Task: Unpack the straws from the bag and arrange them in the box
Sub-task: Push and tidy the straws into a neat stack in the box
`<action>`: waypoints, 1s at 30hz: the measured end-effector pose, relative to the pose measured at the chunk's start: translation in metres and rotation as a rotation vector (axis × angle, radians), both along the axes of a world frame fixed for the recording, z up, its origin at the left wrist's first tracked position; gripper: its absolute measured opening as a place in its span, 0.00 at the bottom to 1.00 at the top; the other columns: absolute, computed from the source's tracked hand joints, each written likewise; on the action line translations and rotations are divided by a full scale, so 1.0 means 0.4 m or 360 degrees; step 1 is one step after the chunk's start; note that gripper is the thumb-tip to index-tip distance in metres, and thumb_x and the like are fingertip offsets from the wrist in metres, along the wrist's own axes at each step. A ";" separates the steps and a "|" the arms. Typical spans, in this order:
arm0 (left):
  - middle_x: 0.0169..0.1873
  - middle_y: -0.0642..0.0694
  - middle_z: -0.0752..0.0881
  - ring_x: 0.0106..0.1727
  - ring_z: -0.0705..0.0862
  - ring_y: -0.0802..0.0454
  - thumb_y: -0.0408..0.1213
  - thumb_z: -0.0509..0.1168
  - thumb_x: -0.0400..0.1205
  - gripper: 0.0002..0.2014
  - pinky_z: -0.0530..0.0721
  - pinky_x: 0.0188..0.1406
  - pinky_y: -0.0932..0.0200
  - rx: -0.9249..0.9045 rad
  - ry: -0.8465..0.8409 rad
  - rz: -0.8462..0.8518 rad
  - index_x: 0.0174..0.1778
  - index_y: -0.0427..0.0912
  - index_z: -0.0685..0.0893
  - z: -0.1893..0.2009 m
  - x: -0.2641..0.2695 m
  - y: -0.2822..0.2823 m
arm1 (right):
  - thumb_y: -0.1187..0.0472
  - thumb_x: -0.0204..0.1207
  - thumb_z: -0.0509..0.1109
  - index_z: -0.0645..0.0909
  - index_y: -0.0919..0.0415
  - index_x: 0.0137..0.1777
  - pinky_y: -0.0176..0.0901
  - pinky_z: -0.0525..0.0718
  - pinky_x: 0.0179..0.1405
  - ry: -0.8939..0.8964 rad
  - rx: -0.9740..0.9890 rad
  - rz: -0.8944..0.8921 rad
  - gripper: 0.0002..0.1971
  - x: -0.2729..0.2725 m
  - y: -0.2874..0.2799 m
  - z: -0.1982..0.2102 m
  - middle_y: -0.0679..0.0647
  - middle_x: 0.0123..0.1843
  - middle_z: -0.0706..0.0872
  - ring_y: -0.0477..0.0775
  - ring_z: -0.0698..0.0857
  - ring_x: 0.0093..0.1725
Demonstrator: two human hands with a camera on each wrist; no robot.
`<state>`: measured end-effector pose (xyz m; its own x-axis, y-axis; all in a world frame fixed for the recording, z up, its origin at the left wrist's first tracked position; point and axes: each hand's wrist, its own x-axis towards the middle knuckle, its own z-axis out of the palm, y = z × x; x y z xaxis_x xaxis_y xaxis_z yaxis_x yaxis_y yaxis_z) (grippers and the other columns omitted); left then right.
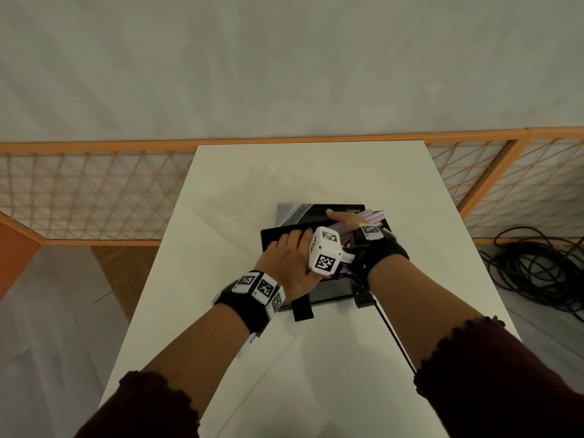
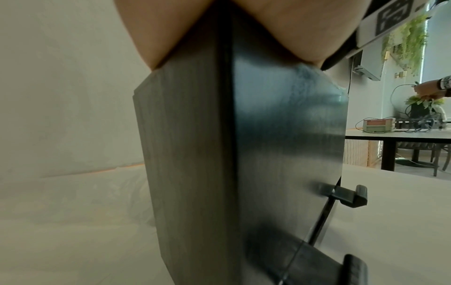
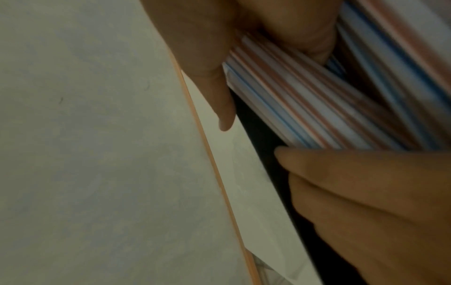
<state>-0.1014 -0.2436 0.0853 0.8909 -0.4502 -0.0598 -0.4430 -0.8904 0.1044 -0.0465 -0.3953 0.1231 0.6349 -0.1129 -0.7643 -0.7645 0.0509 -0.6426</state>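
Observation:
A black box (image 1: pixel 331 290) stands mid-table with its lid (image 1: pixel 278 235) raised. My left hand (image 1: pixel 290 251) grips the lid's upper edge; in the left wrist view the palm (image 2: pixel 280 29) sits over the dark lid panel (image 2: pixel 280 144). My right hand (image 1: pixel 346 221) holds a bundle of pink- and blue-striped straws (image 1: pixel 374 216) over the box's far right corner. In the right wrist view, thumb and fingers wrap the straws (image 3: pixel 305 108) beside the box's black edge (image 3: pixel 263 135). The clear plastic bag (image 1: pixel 246 191) lies flat behind the box, one corner over it.
The white table (image 1: pixel 316 358) is narrow, with edges close on both sides. Two black latches (image 1: pixel 301 311) stick out from the box's near side. An orange-framed mesh fence (image 1: pixel 94 191) runs behind the table. Black cables (image 1: pixel 537 273) lie coiled on the floor at right.

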 end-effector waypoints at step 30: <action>0.80 0.44 0.55 0.78 0.58 0.44 0.51 0.66 0.77 0.43 0.61 0.75 0.46 -0.0332 0.0081 0.0055 0.82 0.42 0.49 0.030 0.001 0.007 | 0.64 0.67 0.76 0.79 0.69 0.48 0.46 0.81 0.34 -0.0262 -0.0178 -0.0296 0.13 -0.032 0.038 0.035 0.62 0.46 0.82 0.63 0.85 0.42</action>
<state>-0.1011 -0.2408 0.0975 0.9041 -0.4270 -0.0136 -0.4023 -0.8617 0.3092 -0.0593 -0.3799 0.1372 0.7102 -0.3171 -0.6286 -0.6333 0.1022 -0.7671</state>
